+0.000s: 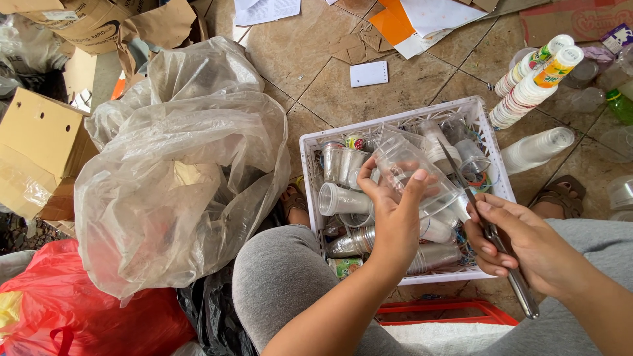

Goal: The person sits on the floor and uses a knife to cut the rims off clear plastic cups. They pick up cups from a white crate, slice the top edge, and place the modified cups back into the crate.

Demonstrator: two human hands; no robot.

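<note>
Holding a clear plastic cup (412,173) at the centre of the frame, the left hand (395,217) has its fingers wrapped around the cup's wall, thumb on the near side. The cup is tilted, raised just above the white plastic crate (310,158) that fills the centre right of the frame. The right hand (521,247), lower right, is clenched on a metal blade tool (488,231) (knife or scissors, cannot tell which); the handle end juts below the hand toward the lower right, and the thin tip points up toward the cup, close beside it; contact cannot be confirmed.

The crate contains a loose heap of clear and silvery cups (346,198), lying on their sides at mixed angles. At the upper right, outside the crate, lie stacks of nested cups (527,86) with printed bands, and one clear stack (537,148) just beside the crate wall.

A large, crumpled clear plastic bag (178,171) occupies the centre left. A red plastic bag (86,310) sits at lower left, with a black bag (211,316) next to it. Cardboard boxes (39,145) stand along the left edge. Paper sheets (369,74) and cardboard scraps lie on the tiled floor (290,46) at the top. Grey-clad knees (283,277) frame the bottom, with a red crate rim (448,306) between them.
</note>
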